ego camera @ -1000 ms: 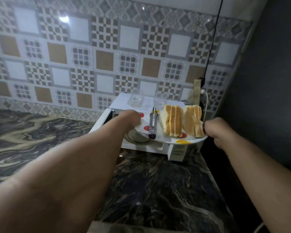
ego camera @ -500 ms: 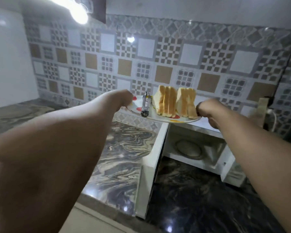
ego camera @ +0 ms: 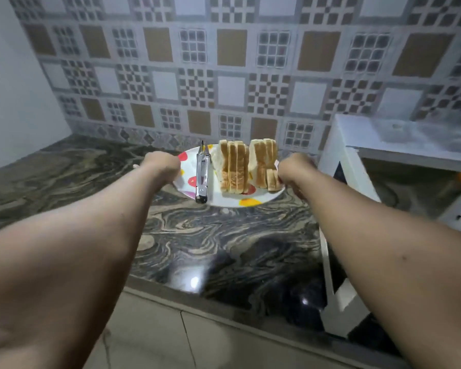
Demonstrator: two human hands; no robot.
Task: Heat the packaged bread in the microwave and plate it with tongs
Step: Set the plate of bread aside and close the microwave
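Observation:
A white plate (ego camera: 224, 201) with coloured dots is held over the marbled counter, close to the tiled wall. Several bread slices (ego camera: 246, 166) stand on edge in two groups on it. Metal tongs (ego camera: 202, 174) lie on the plate's left half. My left hand (ego camera: 161, 166) grips the plate's left rim and my right hand (ego camera: 296, 167) grips its right rim. Whether the plate touches the counter is unclear.
The white microwave (ego camera: 341, 145) stands at the right with its door (ego camera: 333, 288) swung open toward me, its cavity dark. The dark marbled counter (ego camera: 210, 243) runs left to a white wall. Its front edge is near the bottom of the view.
The plate with bread and tongs has travelled left, away from the microwave, and down toward the counter. Both hands keep their hold on its rim.

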